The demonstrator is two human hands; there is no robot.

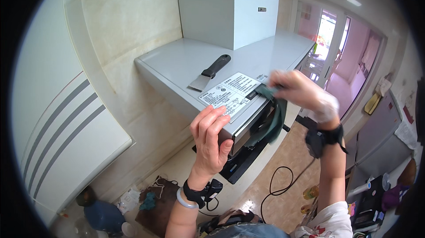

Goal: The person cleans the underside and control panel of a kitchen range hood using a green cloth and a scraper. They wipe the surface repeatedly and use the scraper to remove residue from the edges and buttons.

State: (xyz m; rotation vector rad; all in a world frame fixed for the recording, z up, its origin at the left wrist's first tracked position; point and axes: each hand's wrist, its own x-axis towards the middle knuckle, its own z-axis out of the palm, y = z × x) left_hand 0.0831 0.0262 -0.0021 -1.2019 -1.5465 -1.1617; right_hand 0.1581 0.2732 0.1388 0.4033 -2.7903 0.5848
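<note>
A grey metal range hood (166, 52) stands against the tiled wall before me. My left hand (211, 138) rests on its near corner, fingers spread over the top edge beside a printed label (232, 95). Blurred by motion, my right hand (295, 92) grips a green cloth (277, 122) at the hood's front edge, right of the label. The cloth hangs down over the edge. On the hood's top lies a scraper (211, 72) with a black handle and a flat metal blade, touched by neither hand.
At the left is a white cabinet (66, 122) with grey stripes. Below stand a blue container (104, 216) and a dark board (156, 204) with a green rag on it. A black cable (272, 193) hangs near my right arm. A refrigerator (378, 128) stands at the right.
</note>
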